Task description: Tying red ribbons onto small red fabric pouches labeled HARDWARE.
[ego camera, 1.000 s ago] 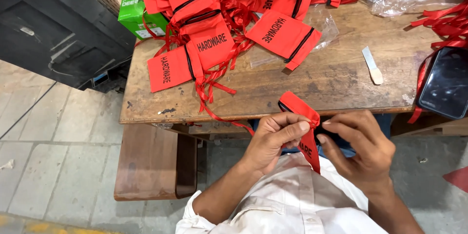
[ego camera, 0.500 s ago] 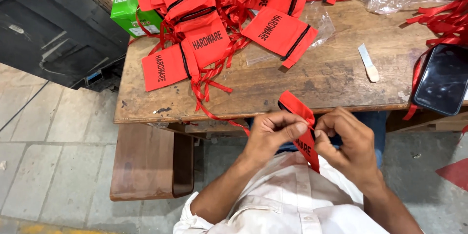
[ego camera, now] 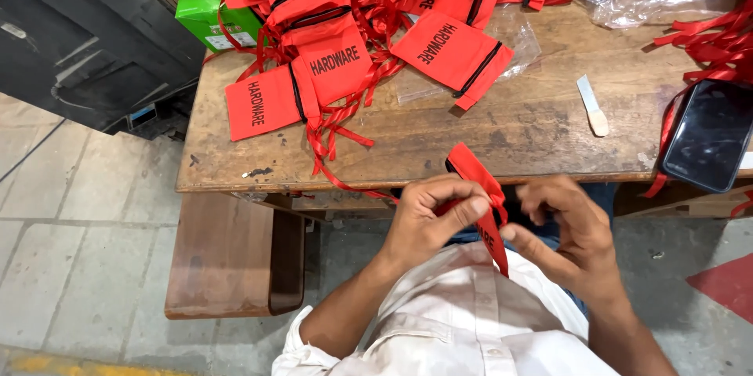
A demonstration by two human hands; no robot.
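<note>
My left hand (ego camera: 433,217) pinches a red fabric pouch (ego camera: 480,188) with a black edge band, held just below the front edge of the wooden table (ego camera: 408,148). My right hand (ego camera: 571,223) is right beside it, fingers curled, with fingertips touching the pouch's lower part. The pouch hangs on edge between both hands over my white shirt. A heap of matching red pouches (ego camera: 329,70) with black lettering and red ribbons lies on the table's far left and middle.
A black phone (ego camera: 710,134) lies at the table's right edge amid red ribbons (ego camera: 718,39). A small pale flat stick (ego camera: 592,105) rests near it. A green box (ego camera: 202,0) sits at the back left. A wooden bench (ego camera: 227,254) stands under the table.
Both hands have kept working the pouch; my right hand's fingers have shifted lower along it. The view has tilted so the table sits slightly lower in frame.
</note>
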